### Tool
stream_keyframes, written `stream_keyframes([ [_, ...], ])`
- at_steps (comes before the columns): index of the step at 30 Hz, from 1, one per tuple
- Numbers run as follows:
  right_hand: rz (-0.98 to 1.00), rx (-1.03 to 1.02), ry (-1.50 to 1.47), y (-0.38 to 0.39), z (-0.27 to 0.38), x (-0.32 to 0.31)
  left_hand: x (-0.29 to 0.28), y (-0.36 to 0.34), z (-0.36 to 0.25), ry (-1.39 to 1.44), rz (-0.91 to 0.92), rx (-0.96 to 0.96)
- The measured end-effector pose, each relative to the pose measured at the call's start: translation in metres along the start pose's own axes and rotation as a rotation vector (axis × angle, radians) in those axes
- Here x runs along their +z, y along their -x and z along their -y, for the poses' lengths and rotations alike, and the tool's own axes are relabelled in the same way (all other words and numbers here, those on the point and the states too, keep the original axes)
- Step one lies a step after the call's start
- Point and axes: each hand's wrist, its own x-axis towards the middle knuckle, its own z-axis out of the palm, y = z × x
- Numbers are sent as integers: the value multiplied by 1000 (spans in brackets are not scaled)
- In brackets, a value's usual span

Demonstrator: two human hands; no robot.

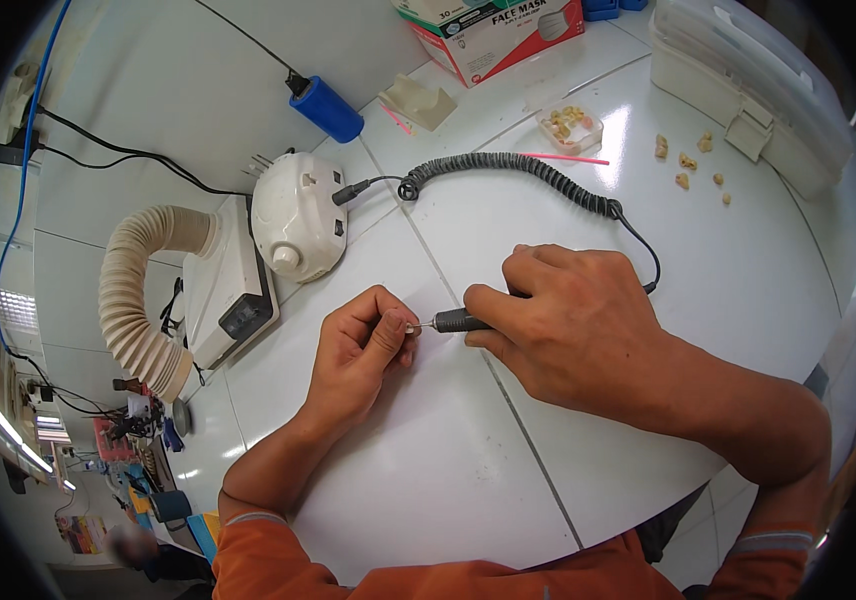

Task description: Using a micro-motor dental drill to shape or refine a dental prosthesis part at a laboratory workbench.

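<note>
White tiled desk (428, 480) carries both hands close together: the right hand (568, 325) has its grip closed around a dark slim rotary handpiece (460, 321) on a coiled black cable (508, 170), its tip meeting a tiny piece pinched in the left hand (358, 350), near a white rounded control unit (298, 215).

carton (493, 35): red-and-white box, table's far edge | small clear tub (570, 127): just right, nearer

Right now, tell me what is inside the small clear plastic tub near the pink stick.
The small clear plastic tub holds a heap of small yellowish pieces. Whatever lies beneath that heap is covered.
</note>
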Motion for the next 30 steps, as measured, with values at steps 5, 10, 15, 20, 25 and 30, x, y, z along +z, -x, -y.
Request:
stream_keyframes([
  [5,13,9,-6,1,-2,0,1,-1,0,-16,15,16],
  [10,-17,-10,-3,-1,-1,0,-1,0,-2,-10,15,11],
  [15,-13,-9,-10,0,-2,0,-2,-1,-3,3,31,-31],
  [20,-3,-7,-13,-1,-2,-1,-3,-1,-3,-3,34,-36],
  [25,-21,-37,2,0,-2,2,-3,1,-4,-26,43,-33],
  [30,-24,-15,-10,0,-1,3,-3,-1,-4,-22,46,-32],
])
